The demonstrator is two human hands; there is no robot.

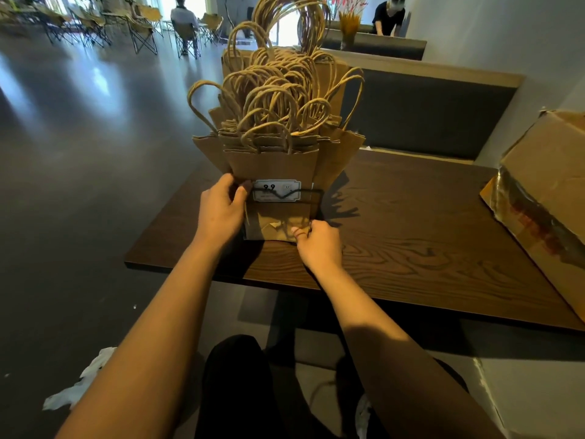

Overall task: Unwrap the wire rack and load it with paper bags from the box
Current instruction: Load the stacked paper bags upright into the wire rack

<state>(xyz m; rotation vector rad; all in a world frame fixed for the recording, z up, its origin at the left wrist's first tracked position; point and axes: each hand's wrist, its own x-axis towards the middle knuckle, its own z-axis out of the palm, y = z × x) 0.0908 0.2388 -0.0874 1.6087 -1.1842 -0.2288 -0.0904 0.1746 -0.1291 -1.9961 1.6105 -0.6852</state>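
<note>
Several brown paper bags (275, 160) with twisted handles stand upright in a black wire rack (311, 193) near the table's front left corner. A white label (276, 190) hangs on the rack's front wire. My left hand (221, 207) grips the left side of the rack and the bags, thumb on the front. My right hand (318, 243) pinches the lower right corner of the front bag at the rack's base. Most of the rack is hidden by the bags.
The dark wooden table (411, 242) stretches to the right, with an open cardboard box (544, 198) at its right edge. A padded bench (421, 118) stands behind. White wrapping (82, 384) lies on the floor at the left. Chairs and people are far back.
</note>
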